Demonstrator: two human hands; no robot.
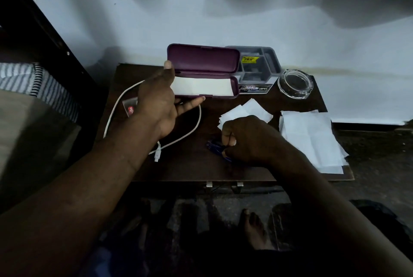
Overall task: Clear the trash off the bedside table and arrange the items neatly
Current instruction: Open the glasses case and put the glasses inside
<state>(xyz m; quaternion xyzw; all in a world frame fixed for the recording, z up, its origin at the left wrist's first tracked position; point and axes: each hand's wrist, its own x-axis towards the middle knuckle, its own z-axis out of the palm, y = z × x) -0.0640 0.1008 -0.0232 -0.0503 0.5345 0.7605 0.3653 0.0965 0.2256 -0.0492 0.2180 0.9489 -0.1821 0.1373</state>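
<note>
A pale wall fills the upper frame. Below it, at centre, stands the dark wooden bedside table (190, 169). At far left lies a striped cloth (33, 82).

On the table's left part sit a small clear packet with a red label (130, 109) and a looped white charging cable (112, 113). Over them the left hand (156, 102) is spread wide with its fingers straight. Its thumb touches the left end of the lid of the open purple hard spectacle case (201, 62), and its forefinger lies along the front edge, steadying the case rather than gripping it. The case's lower half holds only a flat white liner (201, 86).

Touching the case on its right is a grey plastic compartment tray with a yellow sticker (271, 62); its contents are too dark to tell. Further right stands a round clear glass ashtray (295, 83), dark inside, though I cannot tell whether that is ash.

At lower centre, crumpled white paper scraps (245, 110) lie just behind the right hand (250, 138). Its fingers are curled round a dark blue plastic item (214, 146), perhaps folded spectacles, mostly hidden. At right, a loose stack of white paper sheets (312, 140) overhangs the table's edge.

The step in hand looks like stowing the blue item in the case. The next move calls for lifting it up and left onto the liner, clear of the cable, then closing the lid. The paper trash is not yet cleared.
</note>
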